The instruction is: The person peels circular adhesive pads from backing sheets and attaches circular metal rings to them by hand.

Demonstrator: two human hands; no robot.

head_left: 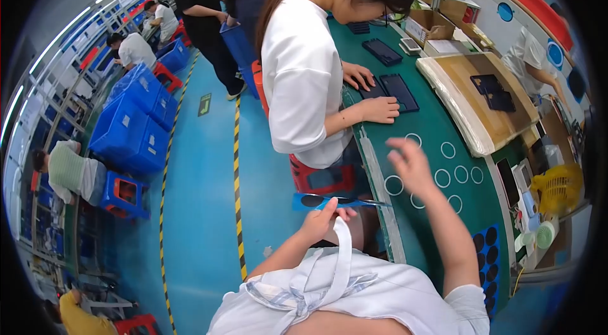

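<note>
My left hand is closed on the edge of a blue sheet of round black stickers, held just off the table's near edge and seen almost edge-on. My right hand is above the green table mat, slightly blurred, its fingers apart and nothing visible between them. Around and below it lie several thin white rings, among them one ring left of the wrist and another ring to the right. A larger blue sheet with black discs rests on the mat beside my right elbow.
A co-worker in a white top sits at the same bench, both hands on dark rectangular trays. A wrapped board carries dark parts. A yellow basket stands at the right; blue bins line the aisle.
</note>
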